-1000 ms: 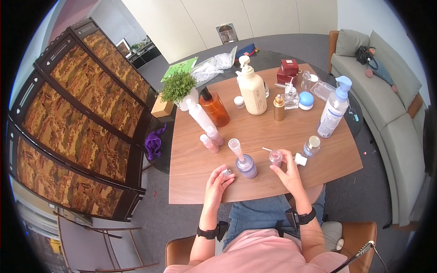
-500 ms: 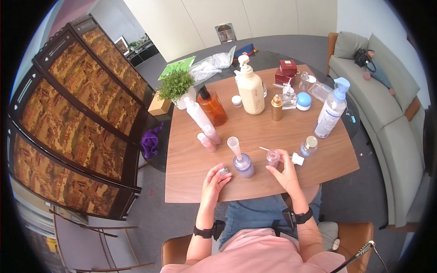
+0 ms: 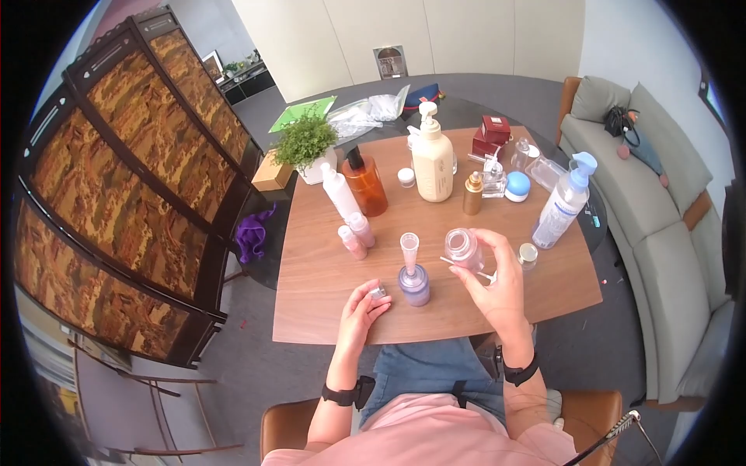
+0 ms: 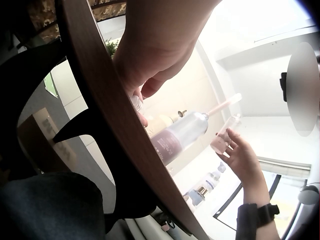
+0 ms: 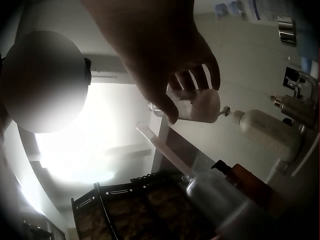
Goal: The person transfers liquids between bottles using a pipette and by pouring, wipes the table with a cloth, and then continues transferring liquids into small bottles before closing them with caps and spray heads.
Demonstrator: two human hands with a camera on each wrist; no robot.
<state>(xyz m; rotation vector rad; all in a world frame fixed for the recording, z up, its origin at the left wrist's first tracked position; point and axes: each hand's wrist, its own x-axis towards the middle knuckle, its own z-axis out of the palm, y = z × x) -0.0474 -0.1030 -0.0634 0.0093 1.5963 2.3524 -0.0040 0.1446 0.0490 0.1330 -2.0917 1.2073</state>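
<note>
My right hand grips a small clear bottle with pink liquid, its uncapped neck toward the head camera. In the right wrist view, thumb and fingers wrap the bottle, which lies nearly sideways in that picture. On the table near the front edge, my left hand pinches a small silver cap. Between the hands stands a purplish translucent bottle with a clear pinkish funnel upright in its neck. A thin white tube shows beside the right thumb, partly hidden behind the hand.
Two small pink bottles stand left, near a white bottle and an amber pump bottle. A cream pump bottle and gold bottle stand behind. At right are a blue-topped pump bottle and gold-capped jar.
My right hand has lifted the small bottle off the table and tipped it, its neck now facing the camera more. My left hand stays by the table edge with the cap.
</note>
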